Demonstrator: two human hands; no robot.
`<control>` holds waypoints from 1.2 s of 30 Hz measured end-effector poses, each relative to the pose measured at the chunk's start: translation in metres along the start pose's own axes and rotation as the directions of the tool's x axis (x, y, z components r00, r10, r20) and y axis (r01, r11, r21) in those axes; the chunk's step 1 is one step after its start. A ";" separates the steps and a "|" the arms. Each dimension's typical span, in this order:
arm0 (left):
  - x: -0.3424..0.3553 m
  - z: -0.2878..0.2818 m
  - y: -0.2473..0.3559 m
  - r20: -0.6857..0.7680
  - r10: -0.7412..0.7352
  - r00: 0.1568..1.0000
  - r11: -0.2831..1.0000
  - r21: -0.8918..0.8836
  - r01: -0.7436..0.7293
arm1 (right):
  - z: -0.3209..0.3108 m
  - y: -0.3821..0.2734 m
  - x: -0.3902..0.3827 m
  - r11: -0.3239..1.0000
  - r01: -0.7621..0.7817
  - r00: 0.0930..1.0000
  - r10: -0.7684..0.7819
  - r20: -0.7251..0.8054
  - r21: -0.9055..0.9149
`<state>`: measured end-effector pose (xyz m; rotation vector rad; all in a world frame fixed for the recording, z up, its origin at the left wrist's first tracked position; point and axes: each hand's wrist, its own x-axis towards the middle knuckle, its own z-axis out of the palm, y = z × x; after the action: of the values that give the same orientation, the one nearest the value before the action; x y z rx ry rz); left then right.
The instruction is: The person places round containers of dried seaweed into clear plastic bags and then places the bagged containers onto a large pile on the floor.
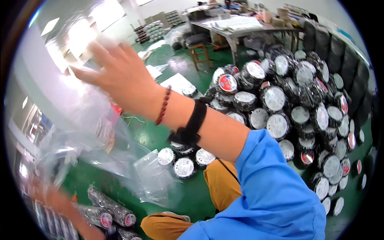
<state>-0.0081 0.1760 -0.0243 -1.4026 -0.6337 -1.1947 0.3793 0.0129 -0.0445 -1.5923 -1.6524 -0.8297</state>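
Workshop — green floor point(218, 62), heaped wrapped rolls point(275, 98), cluttered worktable point(232, 35).

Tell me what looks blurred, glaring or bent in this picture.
In the head view, the left hand and right hand are smeared, apparently by motion; in the head view, a window glares white and the floor shines; the head view is round, dark-cornered, while the piled rolls look sharper.

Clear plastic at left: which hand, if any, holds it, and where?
Left hand: too blurred to tell, beside the clear plastic. Right hand: open, apparently holding nothing.
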 end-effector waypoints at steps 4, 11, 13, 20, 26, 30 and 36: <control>-0.070 -0.016 0.074 0.502 0.081 0.861 0.885 -0.434 0.171 | 0.056 -0.028 -0.043 0.983 -0.043 0.961 0.090 -0.261 0.180; -0.130 -0.007 0.102 0.906 0.408 0.110 0.884 -0.422 0.201 | 0.112 0.016 -0.122 0.954 -0.209 0.600 -0.050 0.798 0.216; -0.052 -0.006 0.096 0.417 0.031 0.908 0.856 -0.480 0.191 | 0.087 0.018 -0.058 0.996 -0.039 0.999 0.041 -0.022 0.083; -0.191 -0.056 0.216 0.743 0.608 0.279 0.717 -0.665 0.210 | 0.232 0.065 -0.240 0.879 -0.241 0.971 0.223 0.092 0.412; -0.293 -0.105 0.305 0.814 0.552 -0.182 0.698 -0.331 0.636 | 0.066 0.112 -0.575 0.010 -0.961 0.090 0.956 0.279 0.278; -0.288 -0.108 0.342 0.777 0.600 -0.193 0.599 -0.276 0.751 | 0.055 0.116 -0.783 -0.315 -0.882 -0.333 0.943 -0.009 -0.350; -0.296 -0.112 0.344 0.695 0.471 -0.544 0.544 0.256 0.799 | 0.096 0.109 -0.724 -0.495 -0.861 -0.467 0.685 0.559 -0.113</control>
<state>0.1631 0.0674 -0.4456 -3.2767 -2.3352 0.3854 0.4932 -0.3083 -0.6997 -1.9817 0.1921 0.9983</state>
